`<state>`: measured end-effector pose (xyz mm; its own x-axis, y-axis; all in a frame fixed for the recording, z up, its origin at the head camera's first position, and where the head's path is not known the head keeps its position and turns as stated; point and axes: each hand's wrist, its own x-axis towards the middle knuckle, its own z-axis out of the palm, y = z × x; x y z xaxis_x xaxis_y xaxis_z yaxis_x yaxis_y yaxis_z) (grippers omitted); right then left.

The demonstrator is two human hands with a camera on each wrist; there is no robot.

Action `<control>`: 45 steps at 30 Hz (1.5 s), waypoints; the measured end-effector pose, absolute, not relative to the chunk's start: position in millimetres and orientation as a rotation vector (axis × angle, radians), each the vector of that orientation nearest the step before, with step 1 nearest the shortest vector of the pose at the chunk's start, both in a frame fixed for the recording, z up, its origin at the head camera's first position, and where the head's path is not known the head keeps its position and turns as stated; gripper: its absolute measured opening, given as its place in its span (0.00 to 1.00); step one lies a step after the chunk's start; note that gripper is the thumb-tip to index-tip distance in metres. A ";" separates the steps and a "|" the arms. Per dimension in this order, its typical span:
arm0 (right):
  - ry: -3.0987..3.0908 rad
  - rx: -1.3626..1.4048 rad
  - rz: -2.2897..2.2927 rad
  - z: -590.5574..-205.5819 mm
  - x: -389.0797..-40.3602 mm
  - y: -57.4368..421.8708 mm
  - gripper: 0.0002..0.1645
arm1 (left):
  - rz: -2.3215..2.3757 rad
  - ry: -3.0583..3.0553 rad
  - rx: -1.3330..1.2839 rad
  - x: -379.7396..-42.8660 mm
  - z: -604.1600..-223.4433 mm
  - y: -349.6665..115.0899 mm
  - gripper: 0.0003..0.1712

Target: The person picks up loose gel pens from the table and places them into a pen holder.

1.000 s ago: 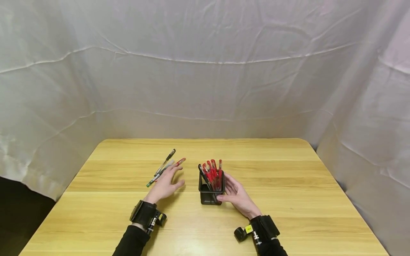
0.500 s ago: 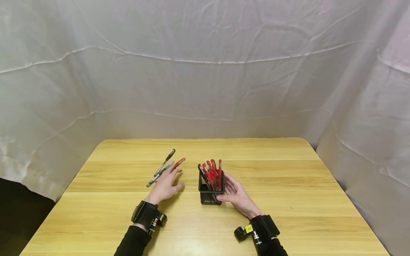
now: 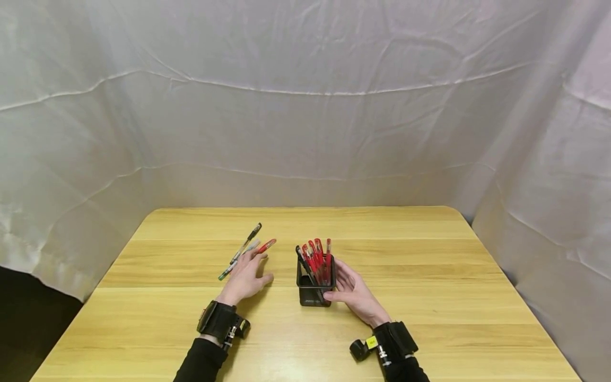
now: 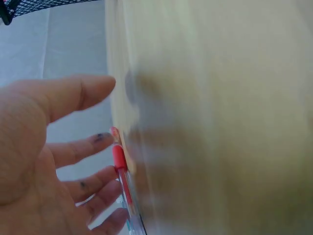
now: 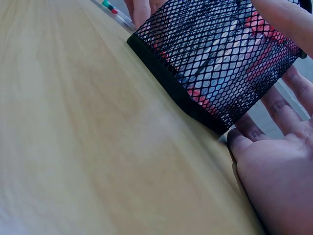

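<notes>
My left hand (image 3: 242,277) reaches over loose pens on the left of the table, fingers spread and slightly bent. Its fingertips are at a red-capped pen (image 3: 266,245); in the left wrist view they touch or nearly touch the red pen (image 4: 120,159). Beside it lie a black-capped pen (image 3: 254,232) and a green-ended pen (image 3: 224,275), partly hidden by the hand. My right hand (image 3: 357,297) holds a black mesh pen holder (image 3: 311,298), thumb on the near side and fingers behind. Several red pens (image 3: 318,253) and a black pen (image 3: 304,259) stand in it.
The wooden table (image 3: 429,265) has rounded far corners. Pale cloth (image 3: 305,132) hangs behind it and along both sides. A wrist strap with a small camera is on each arm.
My left hand has shifted slightly, its fingers bending a little more. The red-capped pen's end has moved slightly toward me. The right hand and pen holder stay nearly still.
</notes>
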<state>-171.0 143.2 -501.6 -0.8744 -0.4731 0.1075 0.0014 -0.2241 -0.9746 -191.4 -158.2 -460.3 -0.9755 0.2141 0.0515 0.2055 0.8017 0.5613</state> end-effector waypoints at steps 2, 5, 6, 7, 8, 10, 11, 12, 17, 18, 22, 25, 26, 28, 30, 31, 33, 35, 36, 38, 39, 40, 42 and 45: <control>1.727 -0.567 -2.168 -501.7 -171.1 143.7 0.61 | 0.947 2.976 0.297 -191.7 -459.9 -158.7 0.30; 1.733 -0.568 -2.162 -502.1 -170.8 144.3 0.61 | 0.997 2.980 0.234 -193.7 -459.4 -161.4 0.25; 1.735 -0.564 -2.157 -502.4 -170.7 144.5 0.61 | 1.021 2.980 0.216 -194.4 -459.5 -162.7 0.23; 1.736 -0.560 -2.154 -502.7 -170.6 144.5 0.61 | 1.049 2.972 0.193 -195.0 -459.6 -164.1 0.21; 1.736 -0.555 -2.151 -503.1 -170.6 144.5 0.60 | 1.083 2.955 0.175 -195.6 -459.6 -165.6 0.19; 1.735 -0.545 -2.148 -504.0 -170.6 144.2 0.60 | 1.146 2.924 0.143 -196.2 -460.0 -168.6 0.17; 1.736 -0.544 -2.147 -504.5 -170.6 144.3 0.60 | 1.177 2.905 0.122 -195.8 -460.5 -169.6 0.16; 1.737 -0.542 -2.146 -504.8 -170.5 144.5 0.60 | 1.195 2.899 0.110 -194.9 -460.9 -170.3 0.15; 1.728 -0.557 -2.153 -505.6 -169.1 145.2 0.60 | 1.200 2.914 0.067 -185.4 -459.7 -172.0 0.15; 1.724 -0.560 -2.155 -505.4 -168.8 145.3 0.60 | 1.186 2.925 0.066 -183.4 -458.1 -172.1 0.15; 1.712 -0.575 -2.170 -504.1 -167.9 146.0 0.60 | 1.178 2.963 0.067 -178.7 -446.4 -172.3 0.17; 1.713 -0.585 -2.178 -502.9 -167.2 147.3 0.60 | 1.210 2.971 0.087 -177.2 -436.5 -171.8 0.19; 1.714 -0.587 -2.179 -502.7 -167.0 147.9 0.60 | 1.226 2.963 0.089 -176.8 -433.8 -171.5 0.20; 1.715 -0.593 -2.177 -502.4 -166.7 149.1 0.61 | 1.261 2.945 0.082 -175.2 -429.4 -171.3 0.22; 1.717 -0.589 -2.172 -502.3 -166.5 150.0 0.61 | 1.284 2.947 0.084 -173.4 -425.1 -170.9 0.23; 1.717 -0.587 -2.171 -502.3 -166.5 150.2 0.61 | 1.289 2.963 0.096 -172.5 -422.8 -170.7 0.24; 1.720 -0.577 -2.168 -502.5 -166.3 150.5 0.61 | 1.308 3.000 0.125 -170.5 -418.3 -170.3 0.24; 1.722 -0.569 -2.168 -502.5 -166.0 150.8 0.61 | 1.329 3.045 0.158 -168.0 -413.2 -169.6 0.25; 1.722 -0.568 -2.169 -502.5 -165.9 151.0 0.61 | 1.342 3.069 0.173 -166.7 -410.3 -169.0 0.25; 1.722 -0.573 -2.169 -502.4 -165.7 151.4 0.61 | 1.385 3.097 0.190 -164.0 -404.5 -167.9 0.27; 1.722 -0.577 -2.169 -502.3 -165.7 151.6 0.61 | 1.406 3.111 0.195 -162.8 -401.4 -167.2 0.28; 1.722 -0.582 -2.169 -502.3 -165.9 151.6 0.60 | 1.422 3.123 0.192 -161.6 -398.2 -166.6 0.29; 1.721 -0.591 -2.169 -502.2 -166.1 151.7 0.60 | 1.459 3.143 0.178 -159.7 -391.9 -164.8 0.31; 1.719 -0.597 -2.175 -502.1 -166.6 151.5 0.60 | 1.532 3.143 0.137 -157.6 -383.6 -162.4 0.32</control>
<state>-166.6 151.5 -502.1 -0.8670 -0.4803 0.1330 -0.0183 -0.2360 -0.9716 -157.6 -162.4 -383.6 -0.9338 -0.0853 0.3474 0.2211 0.6258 0.7480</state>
